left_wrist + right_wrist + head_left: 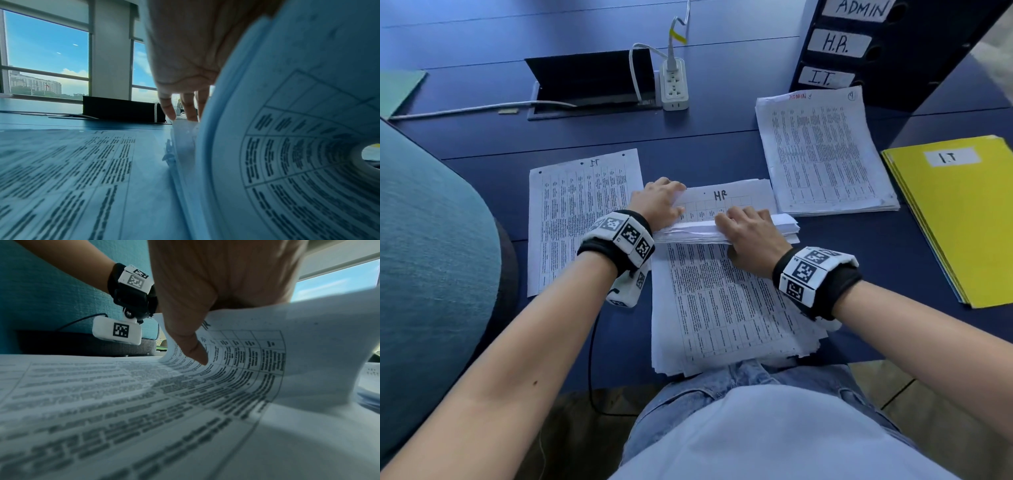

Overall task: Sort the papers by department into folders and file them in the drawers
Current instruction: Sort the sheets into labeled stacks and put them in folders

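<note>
While both hands work the middle stack of papers (726,308) at the table's (722,137) near edge, its far end is folded back, "HR" showing on top. Left hand (659,202) curls round the fold's left end, fingers (170,107) pressing down; right hand (751,233) clutches the folded wad, thumb (193,350) tucked inside the curl. A sheet marked IT (582,219) lies just left, an ADMIN pile (825,154) toward the far right, a yellow folder (959,219) labelled I.T at the right edge, labelled drawers (859,44) in the far right corner.

Central paper stack (722,308) curls back at its top, exposing "HR".
</note>
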{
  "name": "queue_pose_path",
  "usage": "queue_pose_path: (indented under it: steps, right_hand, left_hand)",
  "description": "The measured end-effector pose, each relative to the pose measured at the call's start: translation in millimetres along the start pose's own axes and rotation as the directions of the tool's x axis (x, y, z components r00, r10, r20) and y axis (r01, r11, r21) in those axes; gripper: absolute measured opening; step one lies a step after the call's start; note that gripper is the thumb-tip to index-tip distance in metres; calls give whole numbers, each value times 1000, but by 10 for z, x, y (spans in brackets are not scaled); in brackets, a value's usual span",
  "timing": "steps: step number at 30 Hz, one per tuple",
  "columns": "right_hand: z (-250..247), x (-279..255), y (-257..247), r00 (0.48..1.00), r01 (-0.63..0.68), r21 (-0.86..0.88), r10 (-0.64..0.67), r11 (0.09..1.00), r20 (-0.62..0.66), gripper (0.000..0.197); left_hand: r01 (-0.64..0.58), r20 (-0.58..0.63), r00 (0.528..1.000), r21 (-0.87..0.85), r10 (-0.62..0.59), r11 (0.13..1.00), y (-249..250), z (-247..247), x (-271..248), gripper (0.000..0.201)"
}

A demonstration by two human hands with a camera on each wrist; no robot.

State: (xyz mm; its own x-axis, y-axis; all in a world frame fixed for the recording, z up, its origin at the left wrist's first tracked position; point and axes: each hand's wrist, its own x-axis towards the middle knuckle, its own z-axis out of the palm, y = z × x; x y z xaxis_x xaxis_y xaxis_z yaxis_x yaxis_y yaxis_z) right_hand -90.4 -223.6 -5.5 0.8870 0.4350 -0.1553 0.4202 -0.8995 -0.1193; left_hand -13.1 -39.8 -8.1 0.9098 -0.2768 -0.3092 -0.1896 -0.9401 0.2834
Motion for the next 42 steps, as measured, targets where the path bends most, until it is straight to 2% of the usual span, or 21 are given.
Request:
queue_pose_path:
  steps: [4, 6, 9, 10, 12, 13, 15, 18, 19, 22, 24, 26, 28, 30, 31, 33, 34, 36, 38, 40, 42]
  right_hand:
    - [-11, 41, -31, 999, -32, 27, 31, 999, 39, 54]
    - [-28, 68, -39, 998, -54, 79, 52, 995, 27, 68]
    - [-79, 120, -25, 991, -130, 80, 132, 988, -10, 84]
    - [-78, 136, -6, 987, -160, 30, 161, 987, -26, 82]
    - [-29, 128, -10, 985, -148, -126, 134, 981, -112, 64]
    - [12, 122, -4, 983, -140, -196, 112, 971, -145, 56]
    - [41, 99, -10, 981, -85, -280, 31, 956, -193, 54]
    - [-30, 60, -75, 997, 23, -194, -37, 981, -69, 48]
    - [-41, 42, -95, 999, 45, -160, -47, 986, -10, 44]
    - [-46, -28, -168, 997, 60, -70, -57, 996, 47, 38]
    - [4, 4, -144, 995, 86, -26, -85, 996, 45, 39]
    - [-29, 33, -129, 997, 59, 1, -59, 998, 39, 39]
    - [-59, 67, -76, 1000, -2, 59, 1, 998, 31, 44]
    - [-58, 121, -69, 998, -59, 115, 57, 992, 27, 58]
    - [-58, 141, -79, 997, -77, 126, 75, 989, 14, 68]
    - [-61, 143, -98, 994, -113, 89, 113, 990, 8, 76]
    - [-59, 134, -100, 992, -124, 33, 124, 992, 8, 70]
    - [-29, 86, -118, 994, -99, -85, 95, 992, -46, 54]
    - [8, 52, -110, 989, -79, -187, 54, 979, -135, 52]
    - [70, 30, -87, 975, -25, -198, -20, 980, -220, 53]
    - [114, 22, -83, 979, 17, -101, -37, 995, -201, 49]
  left_hand:
    - [-80, -101, 992, 4, 80, 997, -23, -32, -25, 32]
    - [-121, -119, 986, -7, 119, 993, -9, -40, -28, 26]
    - [-166, -105, 983, -167, 150, 972, -3, -54, -37, 13]
    - [-161, -78, 986, -244, 146, 956, 6, -69, -43, 22]
    - [-118, -28, 993, -394, 117, 912, 22, -107, -47, 44]
    - [-93, -17, 995, -455, 96, 886, 31, -122, -50, 49]
    - [-47, -6, 999, -513, 52, 857, 48, -140, -40, 56]
    - [-5, 15, 1000, -476, 14, 879, 80, -127, -8, 54]
    - [16, 44, 999, -423, 2, 906, 77, -100, 5, 52]
    - [69, 71, 996, -264, -52, 962, 41, 4, 53, 44]
    - [61, 62, 997, -215, -49, 975, 26, 30, 43, 43]
    - [33, 28, 999, -176, -29, 984, 10, 20, 13, 40]
    - [-33, -41, 999, -162, 27, 986, -5, 1, -17, 30]
    - [-116, -77, 992, -168, 105, 979, 9, -36, -53, 17]
    - [-138, -54, 990, -181, 130, 974, 26, -67, -81, 14]
    - [-155, -10, 988, -203, 156, 967, 41, -128, -121, 28]
    - [-161, 0, 986, -234, 166, 959, 41, -147, -126, 37]
    - [-138, 1, 989, -329, 147, 934, 32, -160, -123, 42]
    - [-107, -25, 994, -345, 104, 932, 37, -146, -104, 42]
    - [-50, -35, 998, -263, 43, 963, 39, -101, -44, 38]
    - [20, 9, 1000, -171, -19, 985, 47, -45, 17, 41]
